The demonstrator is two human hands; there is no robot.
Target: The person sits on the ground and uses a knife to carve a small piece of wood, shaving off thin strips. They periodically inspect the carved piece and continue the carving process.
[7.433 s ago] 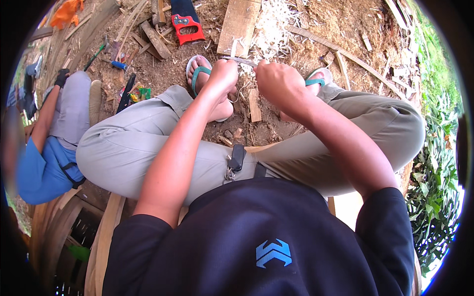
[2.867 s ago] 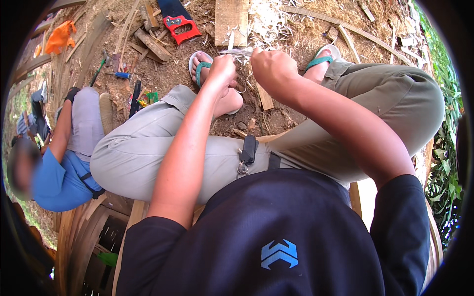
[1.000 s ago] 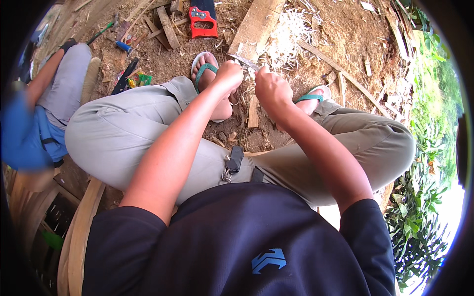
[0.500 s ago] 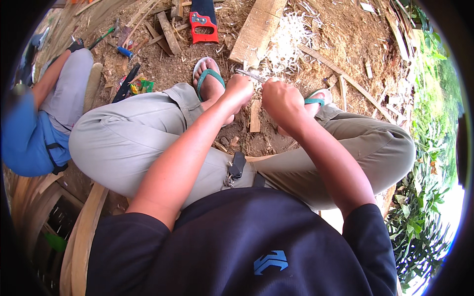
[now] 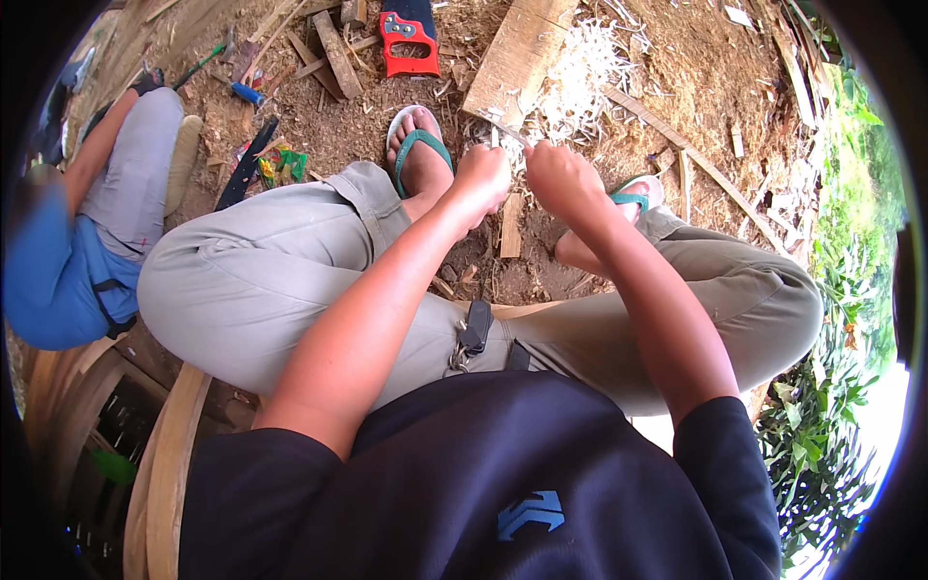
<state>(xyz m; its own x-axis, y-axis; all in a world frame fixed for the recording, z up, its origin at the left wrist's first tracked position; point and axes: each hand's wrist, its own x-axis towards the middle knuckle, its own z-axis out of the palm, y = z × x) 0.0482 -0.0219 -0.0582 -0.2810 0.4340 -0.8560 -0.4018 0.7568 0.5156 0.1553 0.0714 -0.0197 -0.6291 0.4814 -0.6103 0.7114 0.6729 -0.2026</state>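
My right hand point(image 5: 563, 181) is closed around the handle end of a knife point(image 5: 507, 130). Its narrow blade points up and left, past the near end of a plank. Just to the left, my left hand point(image 5: 482, 180) is a closed fist with a thin pale wood strip point(image 5: 495, 136) standing out of its top. Blade and strip cross or lie very close; whether they touch I cannot tell. Most of the strip and the knife's handle are hidden in my fingers. Beyond both hands lies the thick wooden plank point(image 5: 520, 60), with a heap of pale curled shavings point(image 5: 583, 72) beside it.
A red-handled handsaw point(image 5: 411, 48) lies beyond my left sandalled foot point(image 5: 421, 155). Wood offcuts point(image 5: 336, 60) and a long batten point(image 5: 691, 155) litter the ground. At the left sits another person in blue point(image 5: 58, 271), near a blue-handled tool point(image 5: 247, 94). Green plants point(image 5: 822, 425) border the right.
The view has shifted slightly, so the ground and my legs appear a little further right. The knife blade now points more steeply up and left. Both hands keep their holds.
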